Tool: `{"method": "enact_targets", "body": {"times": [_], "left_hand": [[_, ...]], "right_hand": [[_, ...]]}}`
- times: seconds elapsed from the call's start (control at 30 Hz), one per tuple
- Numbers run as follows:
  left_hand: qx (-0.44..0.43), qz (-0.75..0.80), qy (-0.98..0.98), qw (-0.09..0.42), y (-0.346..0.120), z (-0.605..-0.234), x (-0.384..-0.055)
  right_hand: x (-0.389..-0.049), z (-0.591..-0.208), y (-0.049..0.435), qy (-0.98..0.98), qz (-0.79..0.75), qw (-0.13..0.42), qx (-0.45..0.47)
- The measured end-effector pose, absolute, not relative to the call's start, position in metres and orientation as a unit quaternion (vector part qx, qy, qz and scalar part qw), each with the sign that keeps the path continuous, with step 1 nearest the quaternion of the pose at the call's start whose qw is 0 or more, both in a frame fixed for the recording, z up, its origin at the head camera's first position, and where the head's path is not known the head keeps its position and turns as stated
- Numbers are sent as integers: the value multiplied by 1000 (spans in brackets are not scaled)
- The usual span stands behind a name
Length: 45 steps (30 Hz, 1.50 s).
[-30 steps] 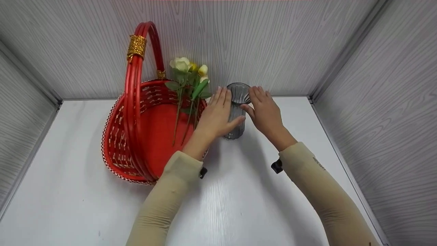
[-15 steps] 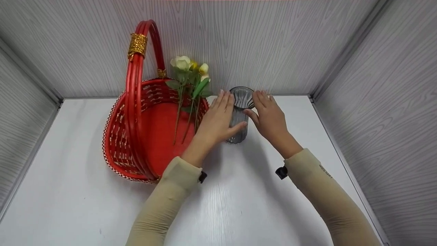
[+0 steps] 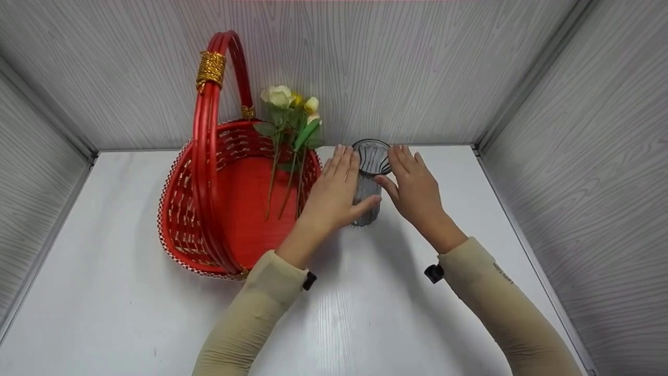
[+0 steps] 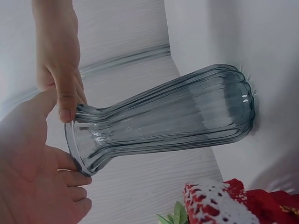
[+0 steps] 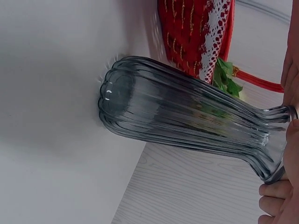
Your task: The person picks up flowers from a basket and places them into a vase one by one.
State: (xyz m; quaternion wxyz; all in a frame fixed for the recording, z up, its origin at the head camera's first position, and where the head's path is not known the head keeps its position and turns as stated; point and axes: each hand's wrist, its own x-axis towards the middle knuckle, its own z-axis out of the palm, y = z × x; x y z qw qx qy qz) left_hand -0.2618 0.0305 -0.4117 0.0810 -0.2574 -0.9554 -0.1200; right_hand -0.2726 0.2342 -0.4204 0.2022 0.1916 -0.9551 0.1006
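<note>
A ribbed grey glass vase [image 3: 369, 172] stands upright on the white table [image 3: 365, 313], just right of a red basket [image 3: 177, 209]. My left hand [image 3: 334, 188] lies against the vase's left side with straight fingers, its thumb across the front. My right hand [image 3: 415, 188] flanks the other side in the same way, thumb on the neck. In the left wrist view the vase [image 4: 168, 116] has its flared rim against my left palm [image 4: 32, 177], with the right thumb [image 4: 65, 102] on the rim. In the right wrist view the vase [image 5: 187, 112] is empty.
Pale artificial flowers [image 3: 284, 104] on green stems lean inside the basket against its far rim. The basket's tall red handle [image 3: 209, 104] has a gold wrap. Grey panelled walls [image 3: 574, 156] close in the table at the back and both sides.
Both hands and the vase between them have moved a little toward me and slightly right, away from the back wall. Basket and flowers have stayed where they were.
</note>
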Motion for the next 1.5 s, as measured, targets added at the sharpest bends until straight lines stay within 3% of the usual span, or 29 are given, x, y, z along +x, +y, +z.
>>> {"method": "enact_targets", "body": {"times": [1.5], "left_hand": [[-278, -160, -941, 105, 7, -425, -210]], "right_hand": [[-242, -427, 234, -947, 113, 222, 205]]}}
